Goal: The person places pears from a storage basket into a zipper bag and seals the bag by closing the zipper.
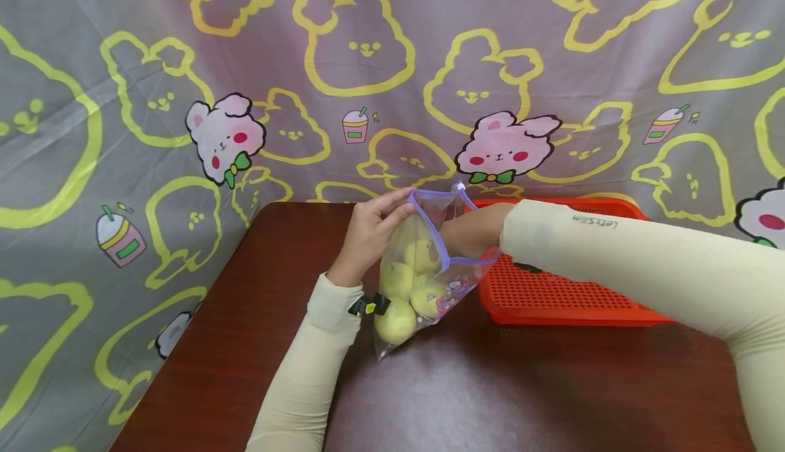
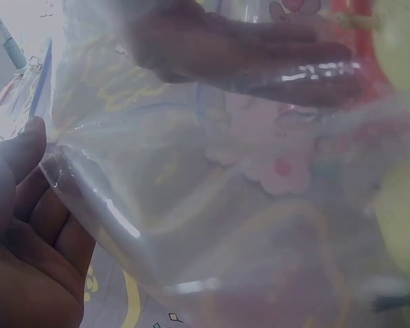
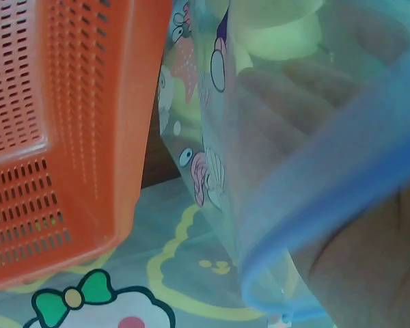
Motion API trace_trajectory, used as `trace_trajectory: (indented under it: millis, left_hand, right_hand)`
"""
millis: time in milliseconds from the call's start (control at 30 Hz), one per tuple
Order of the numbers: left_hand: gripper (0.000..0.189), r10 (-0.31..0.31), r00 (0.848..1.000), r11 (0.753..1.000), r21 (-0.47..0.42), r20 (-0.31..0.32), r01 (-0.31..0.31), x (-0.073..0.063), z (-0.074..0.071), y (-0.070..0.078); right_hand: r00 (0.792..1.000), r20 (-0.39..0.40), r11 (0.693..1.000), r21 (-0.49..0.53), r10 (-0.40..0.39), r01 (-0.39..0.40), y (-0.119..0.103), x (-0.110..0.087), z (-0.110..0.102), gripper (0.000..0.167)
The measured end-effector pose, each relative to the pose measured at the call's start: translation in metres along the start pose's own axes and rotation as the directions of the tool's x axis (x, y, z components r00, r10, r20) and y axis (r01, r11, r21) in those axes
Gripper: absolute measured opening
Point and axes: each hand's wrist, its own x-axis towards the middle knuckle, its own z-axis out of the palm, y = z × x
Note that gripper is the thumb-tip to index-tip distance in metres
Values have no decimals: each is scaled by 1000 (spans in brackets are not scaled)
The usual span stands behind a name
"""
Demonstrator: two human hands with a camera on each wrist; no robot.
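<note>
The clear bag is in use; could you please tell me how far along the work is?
Done: the bag is open, yellow fruit inside. In hand: the left hand pinches its rim; the right hand reaches in. Remaining, perhaps: withdrawing that hand and sealing the bag, whose rim gapes.

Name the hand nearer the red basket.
Right. The right hand is inside the clear bag, beside the red basket; the left hand holds the bag's rim on the side farther from it.

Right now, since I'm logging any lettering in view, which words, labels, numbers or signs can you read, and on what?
"Let'sSlim", upside down and small, spelling uncertain: right sleeve.
Bag: cartoon prints, no readable words.
Black wrist gadget: yellow mark too small to read.
Nothing else readable.
</note>
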Motion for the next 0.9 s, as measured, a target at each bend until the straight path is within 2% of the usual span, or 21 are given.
trace_trajectory:
  millis: [100,200,233,400,467,567,700,900]
  left_hand:
    - [27,-3,1000,1000,3,5,3,0,-1,7]
    - [27,0,1000,1000,-1,5,0,0,-1,8]
    - [27,2,1000,1000,-2,4,-2,1,-1,8]
    - [26,13,1000,1000,-24,0,-13,1,-1,8]
    - [26,14,1000,999,-32,-2,-15,1,0,8]
    - [27,7,1000,999,-40,-4,-7,1,1,-4]
    - [28,-5,1000,999,-45,-5,4,1,2,-21]
    - [28,33,999,999,-38,-7,-34,-1,3,-25]
  right_hand:
    - [997,-36,988,-145,-62,56,0,-4,-1,14]
    - [993,-77,960,-272,-92,68,-1,-9,-3,21]
    - [993,-84,958,-282,-83,56,-2,-10,-4,20]
    - [995,-97,952,-307,-40,8,-4,-15,-8,22]
    - [993,-104,947,-321,-59,22,-3,-16,-10,18]
    - [988,-120,946,-319,-93,50,-2,-18,-12,17]
    - [984,-138,957,-281,-117,74,-1,-23,-14,26]
    - [979,-142,968,-222,-147,113,3,-30,-14,32]
